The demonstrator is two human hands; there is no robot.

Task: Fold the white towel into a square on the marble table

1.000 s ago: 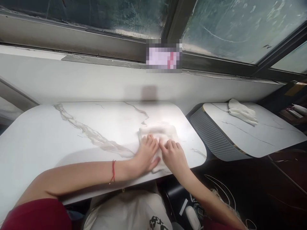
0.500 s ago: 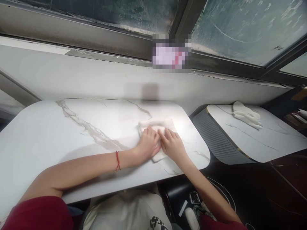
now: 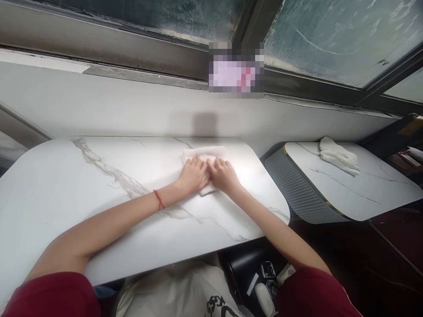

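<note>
Left hand (image 3: 194,175), right hand (image 3: 225,175): were side by side, fingers half curled over the white cloth (image 3: 205,152); pinching or merely pressing, could not be told.
White cloth: lay folded on the worktop (image 3: 228,215), nearer its far edge.
Pressure: even weight from both hands seemed best for keeping the folds flat.
Hidden: the cloth's middle, under the hands; pixelation masked something at the window frame (image 3: 115,48).

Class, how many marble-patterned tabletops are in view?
2: the near tabletop, beneath a white cloth with the left hand and right hand on it; another tabletop at right, bearing crumpled fabric.
</note>
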